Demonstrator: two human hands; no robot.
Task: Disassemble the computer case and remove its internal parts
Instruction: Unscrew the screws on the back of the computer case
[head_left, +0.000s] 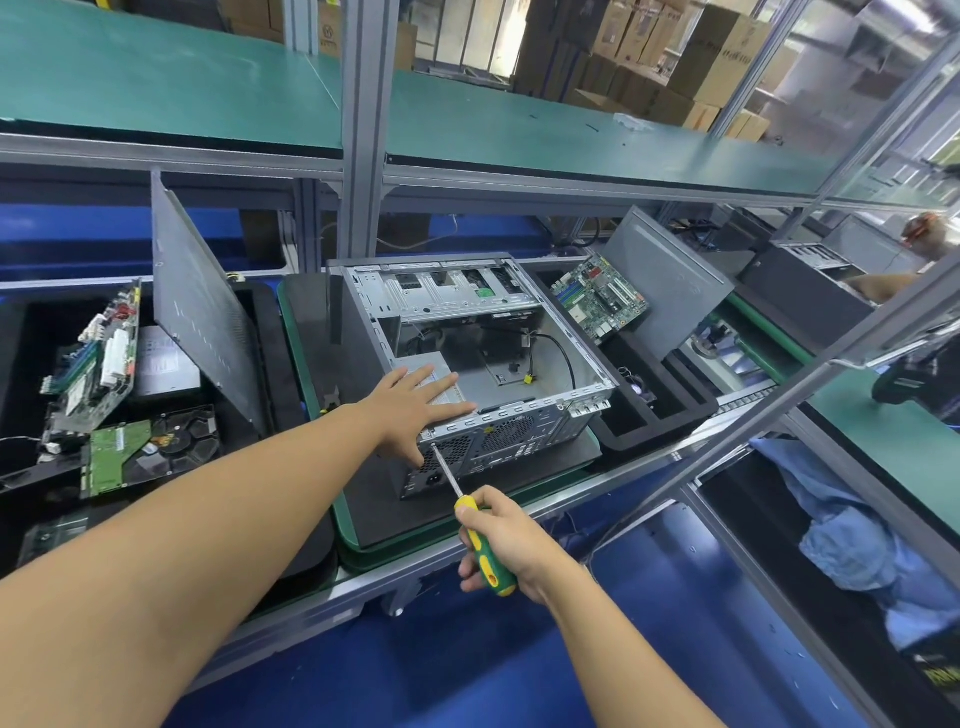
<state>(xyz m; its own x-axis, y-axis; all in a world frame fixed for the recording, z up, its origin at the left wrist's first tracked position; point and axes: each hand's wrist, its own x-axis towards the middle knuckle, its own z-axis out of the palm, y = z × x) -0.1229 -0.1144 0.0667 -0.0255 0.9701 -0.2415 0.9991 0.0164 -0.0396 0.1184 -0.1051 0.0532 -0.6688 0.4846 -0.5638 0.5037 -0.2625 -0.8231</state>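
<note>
While the fingers (475, 522) of the right hand (511, 540) were curled tight round the green-and-yellow handle of a slim steel-shafted screwdriver (467, 506), its tip sat against the upper corner of the perforated rear panel, seemingly on a screw fixing the power supply. The left hand (415, 410) lay flat, fingers straight and holding nothing, on top of the silver box-shaped power supply (415, 362). Its thumb hooked down over the rear edge, probably to steady the unit and stop the case sliding under the driver's push. The grey sheet-metal computer case (524, 415) lay on its side, open face up, on a black mat in a green-rimmed carrier tray (363, 519) on the worktop, so its inside faced the person. It looked mostly stripped: only loose black cables (563, 353) and the supply showed inside. A green motherboard (597, 299) rested in the black foam tray (675, 410) to the right. Another circuit board (111, 353) and a hard drive (156, 449) sat to the left, where a dark side panel (202, 306) leaned, likely sorted out of the way.
</note>
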